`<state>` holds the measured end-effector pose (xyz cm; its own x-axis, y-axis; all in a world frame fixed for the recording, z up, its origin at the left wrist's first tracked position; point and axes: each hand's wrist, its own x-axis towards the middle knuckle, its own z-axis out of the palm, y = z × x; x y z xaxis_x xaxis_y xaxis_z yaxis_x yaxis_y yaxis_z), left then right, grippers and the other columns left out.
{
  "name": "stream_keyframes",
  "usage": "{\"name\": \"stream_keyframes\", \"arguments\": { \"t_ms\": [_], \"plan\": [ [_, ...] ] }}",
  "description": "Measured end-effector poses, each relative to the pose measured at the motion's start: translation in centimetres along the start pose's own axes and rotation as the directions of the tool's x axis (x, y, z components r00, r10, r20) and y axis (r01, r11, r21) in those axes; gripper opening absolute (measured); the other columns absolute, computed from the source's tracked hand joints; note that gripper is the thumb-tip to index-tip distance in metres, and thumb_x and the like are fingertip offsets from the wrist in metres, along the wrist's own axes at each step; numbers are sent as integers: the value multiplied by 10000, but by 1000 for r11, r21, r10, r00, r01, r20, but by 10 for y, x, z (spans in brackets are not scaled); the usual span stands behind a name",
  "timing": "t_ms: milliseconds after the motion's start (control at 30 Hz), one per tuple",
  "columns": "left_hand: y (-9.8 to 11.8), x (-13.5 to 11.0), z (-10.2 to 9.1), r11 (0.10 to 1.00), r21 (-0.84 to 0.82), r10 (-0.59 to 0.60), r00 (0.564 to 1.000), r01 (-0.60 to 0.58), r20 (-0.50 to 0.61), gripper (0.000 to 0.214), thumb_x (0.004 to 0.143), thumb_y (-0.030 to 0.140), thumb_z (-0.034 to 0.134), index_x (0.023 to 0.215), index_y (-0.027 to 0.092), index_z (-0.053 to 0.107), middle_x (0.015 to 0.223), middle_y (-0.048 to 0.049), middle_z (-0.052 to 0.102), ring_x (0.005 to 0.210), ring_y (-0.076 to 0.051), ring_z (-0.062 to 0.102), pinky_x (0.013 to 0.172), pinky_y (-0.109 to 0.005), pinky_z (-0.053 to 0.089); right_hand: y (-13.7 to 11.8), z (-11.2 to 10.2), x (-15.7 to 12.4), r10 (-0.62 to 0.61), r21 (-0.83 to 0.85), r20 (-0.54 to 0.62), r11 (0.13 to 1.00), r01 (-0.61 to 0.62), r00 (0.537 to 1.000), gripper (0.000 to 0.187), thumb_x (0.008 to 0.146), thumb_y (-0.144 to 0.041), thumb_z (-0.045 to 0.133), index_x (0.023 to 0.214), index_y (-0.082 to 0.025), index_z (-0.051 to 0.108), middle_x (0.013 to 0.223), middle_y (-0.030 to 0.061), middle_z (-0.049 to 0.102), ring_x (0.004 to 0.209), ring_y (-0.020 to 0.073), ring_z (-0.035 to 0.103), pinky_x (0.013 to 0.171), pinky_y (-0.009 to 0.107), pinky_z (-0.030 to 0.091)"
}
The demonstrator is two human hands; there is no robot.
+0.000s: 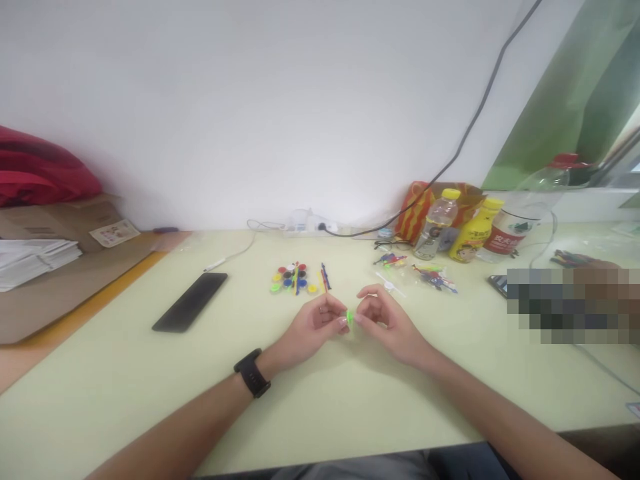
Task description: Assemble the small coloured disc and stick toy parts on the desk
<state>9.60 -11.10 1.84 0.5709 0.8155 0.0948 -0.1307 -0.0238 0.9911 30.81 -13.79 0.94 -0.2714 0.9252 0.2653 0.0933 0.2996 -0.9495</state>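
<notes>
Green piece (350, 317): likely light, stiff; best pinched at its edge.
Left hand (315, 325): clamped on it.
Right hand (390, 323): fingertips at it, grip too blurred to tell.

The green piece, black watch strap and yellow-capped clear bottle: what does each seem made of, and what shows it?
Green piece: probably plastic, from its bright, even colour; finish too small to judge. Black watch strap: perhaps matte rubber, showing little shine. Clear bottle: likely glossy plastic, see-through with highlights.
</notes>
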Motion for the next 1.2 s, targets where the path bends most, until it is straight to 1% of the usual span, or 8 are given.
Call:
{"name": "stream_keyframes", "arguments": {
  "t_ms": [300, 433, 500, 533, 600, 667, 867, 1200],
  "plan": [
    [0, 1, -1, 1000, 5, 13, 1000, -13, 13, 263, 896, 338, 775, 987, 160, 605, 892, -20, 641, 830, -144, 654, 788, -294, 545, 2, -1, -1, -21, -47, 14, 999, 21, 1000, 306, 1011, -402, 573, 1267, -268, 472, 925, 9, 603, 795, 167, 588, 711, 304, 466],
    [1, 0, -1, 1000, -1, 8, 1000, -8, 5, 271, 893, 338, 777, 993, 163, 597, 878, -18, 642, 827, -147, 658, 799, -304, 554, 0, -1, -4, -81, -99, -55, 992, 75, 995, 494, 1020, -398, 554, 1448, -296, 331, 960, 0, 577, 679, 135, 516, 678, 299, 455],
    [1, 0, -1, 1000, 1, 12, 1000, -12, -4, 273, 894, 343, 775, 994, 163, 595, 880, -19, 643, 825, -147, 659, 804, -307, 554, 0, -3, -4, -66, -133, -62, 989, 57, 996, 329, 1025, -432, 536, 1304, -261, 504, 910, 0, 576, 636, 127, 481, 639, 293, 426],
    [0, 0, -1, 1000, 1, 14, 1000, -14, -10, 276, 894, 347, 775, 994, 164, 595, 881, -19, 643, 825, -148, 662, 805, -308, 555, 1, -5, -4, -36, -142, -33, 989, 32, 999, 266, 1040, -459, 495, 1099, -225, 607, 827, -1, 565, 612, 126, 467, 616, 294, 404],
    [0, 0, -1, 1000, 0, 12, 1000, -12, -20, 283, 891, 354, 778, 992, 166, 593, 879, -18, 641, 824, -152, 668, 805, -313, 556, 0, -8, -2, 27, -143, 57, 990, -18, 998, 535, 1067, -503, 398, 662, -190, 550, 632, -4, 480, 557, 124, 427, 584, 302, 356],
    [0, 0, -1, 1000, -4, 10, 1000, -10, -22, 288, 884, 356, 785, 984, 166, 593, 878, -18, 640, 824, -154, 669, 802, -313, 557, -2, -10, -1, 46, -130, 112, 991, -31, 993, 624, 1065, -520, 396, 536, -192, 438, 550, -14, 402, 533, 119, 384, 572, 306, 323],
    [-1, 1, -1, 1000, -9, 22, 1000, -22, -1, 271, 884, 342, 788, 977, 164, 606, 894, -18, 637, 834, -150, 669, 808, -301, 550, -8, -2, 0, 13, -60, 30, 998, -11, 999, 256, 984, -445, 630, 921, -214, 542, 810, -12, 559, 720, 141, 523, 650, 277, 397],
    [-2, -1, 1, 998, 59, -2, 1000, 2, 2, 278, 886, 359, 778, 1011, 166, 623, 964, -50, 669, 903, -177, 683, 834, -325, 569, -1, 3, -2, 35, -24, 65, 999, -34, 997, 233, 1005, -431, 593, 1096, -247, 483, 877, -3, 613, 775, 159, 578, 710, 298, 446]
  ]
}}
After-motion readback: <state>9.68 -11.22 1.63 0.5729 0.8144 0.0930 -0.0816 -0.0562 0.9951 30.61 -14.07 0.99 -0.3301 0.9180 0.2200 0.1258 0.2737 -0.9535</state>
